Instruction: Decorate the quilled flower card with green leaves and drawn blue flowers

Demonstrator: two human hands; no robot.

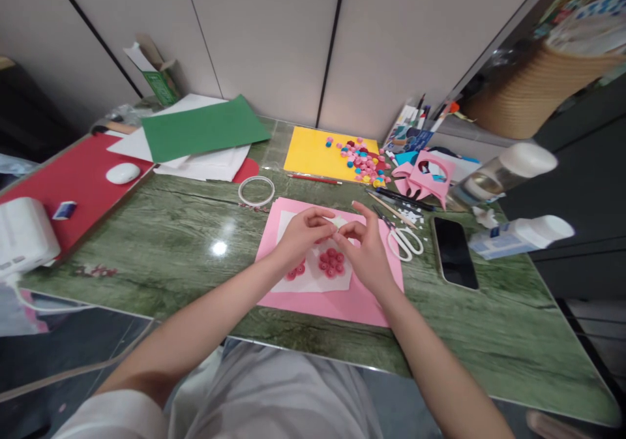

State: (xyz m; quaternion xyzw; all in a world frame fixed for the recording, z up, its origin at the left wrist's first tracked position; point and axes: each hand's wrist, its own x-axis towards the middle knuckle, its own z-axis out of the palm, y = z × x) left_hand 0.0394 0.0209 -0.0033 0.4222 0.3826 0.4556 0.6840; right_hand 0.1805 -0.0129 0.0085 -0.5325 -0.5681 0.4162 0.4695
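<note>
On the green table (171, 243), over a pink sheet (342, 302), a small white paper bit (338, 220) is pinched by the left hand (300, 237) and right hand (364, 250). It is stretched sideways, hand to hand.

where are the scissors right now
Head view: the scissors lie on the green table right of the pink sheet, between the black phone and the right hand.

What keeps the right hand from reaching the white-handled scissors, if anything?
Likely nothing, so yes: the scissors lie just beside the right hand, only pink paper between, though its fingers pinch a white scrap.
</note>
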